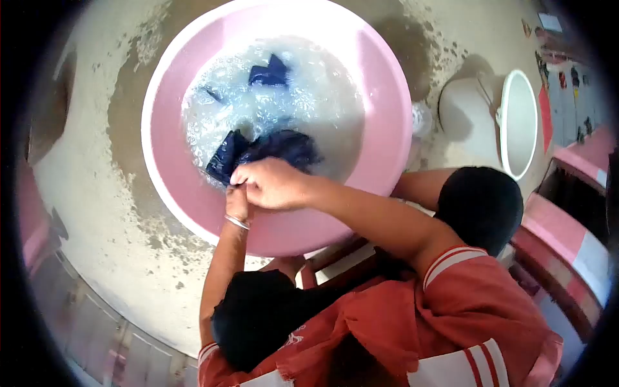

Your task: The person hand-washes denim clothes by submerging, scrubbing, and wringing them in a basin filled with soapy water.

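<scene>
A wide pink basin (385, 122) holds cloudy, sudsy water (309, 90). Dark blue wet cloth (274, 147) lies partly under the water at the near side, and another piece of dark blue cloth (269, 72) pokes up farther back. My right hand (274, 184) is closed on the near edge of the cloth, fingers bunched. Just below and touching it, my left hand (238, 203), with a silver bangle (236, 222) on its wrist, is closed at the same edge. The fingertips of my left hand are partly hidden by my right hand.
To the right, a white bucket (520, 122) stands on the pale floor, with a small clear object (420, 119) between it and the basin. Wet patches (132, 122) surround the basin. Pink and white steps or furniture (561, 235) lie at the far right.
</scene>
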Motion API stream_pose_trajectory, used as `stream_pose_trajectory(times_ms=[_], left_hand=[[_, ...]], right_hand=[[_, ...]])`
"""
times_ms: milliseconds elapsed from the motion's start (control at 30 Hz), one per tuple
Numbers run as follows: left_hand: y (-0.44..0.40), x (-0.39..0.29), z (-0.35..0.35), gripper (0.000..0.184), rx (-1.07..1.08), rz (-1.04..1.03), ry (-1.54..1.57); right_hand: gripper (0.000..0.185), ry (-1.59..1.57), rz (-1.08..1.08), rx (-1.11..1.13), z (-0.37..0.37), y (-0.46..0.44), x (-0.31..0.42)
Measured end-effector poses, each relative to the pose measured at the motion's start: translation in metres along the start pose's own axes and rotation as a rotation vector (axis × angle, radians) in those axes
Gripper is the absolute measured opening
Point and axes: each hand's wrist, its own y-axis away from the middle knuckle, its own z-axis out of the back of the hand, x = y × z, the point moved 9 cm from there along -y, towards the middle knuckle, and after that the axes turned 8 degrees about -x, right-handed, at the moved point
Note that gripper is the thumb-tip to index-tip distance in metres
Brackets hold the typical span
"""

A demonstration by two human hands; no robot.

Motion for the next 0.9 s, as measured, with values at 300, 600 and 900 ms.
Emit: stream_pose_trajectory(times_ms=[300, 600, 900], left_hand=[[0.056, -0.036, -0.017, 0.017, -0.121, 0.3, 0.245], [0.068, -0.058, 0.045, 0.027, -0.503, -0.116, -0.352], [0.068, 0.005, -0.055, 0.044, 0.276, 0.294, -0.029]], right_hand=[[0.031, 0.584, -0.178, 0.038, 0.023, 0.051, -0.106], [0.03, 0.27, -0.482, -0.067, 0.036, 0.064, -0.113], [0.034, -0.103, -0.44, 0.017, -0.008, 0.052, -0.064]])
